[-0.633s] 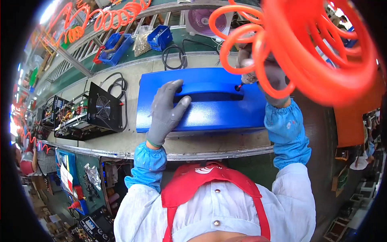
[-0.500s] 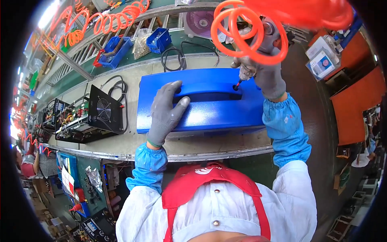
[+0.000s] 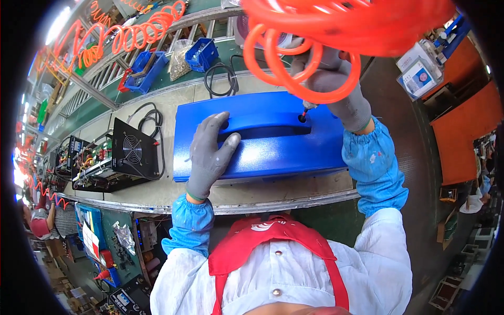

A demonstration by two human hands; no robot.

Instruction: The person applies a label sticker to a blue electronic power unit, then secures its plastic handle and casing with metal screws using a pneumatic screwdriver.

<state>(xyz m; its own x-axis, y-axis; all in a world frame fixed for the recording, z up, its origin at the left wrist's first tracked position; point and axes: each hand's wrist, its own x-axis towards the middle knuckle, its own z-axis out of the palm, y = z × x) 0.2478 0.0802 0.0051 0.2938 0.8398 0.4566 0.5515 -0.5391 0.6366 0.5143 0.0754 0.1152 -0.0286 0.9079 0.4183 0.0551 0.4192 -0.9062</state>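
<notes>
Blue case [image 3: 262, 149], left grip [image 3: 209, 153] spread, right grip [image 3: 334, 82] seemingly clasping driver [image 3: 310, 105], white apron logo [image 3: 262, 227]

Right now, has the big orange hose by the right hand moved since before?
Yes, the orange hose has shifted left in the picture, judged against the handle of the blue case.

The red apron [image 3: 239, 249] bears a white curved emblem [image 3: 266, 226]. Pale letters and numerals mark the black machine [image 3: 127, 300] at lower left. The photo card's [image 3: 419, 79] print is too small to read.
</notes>
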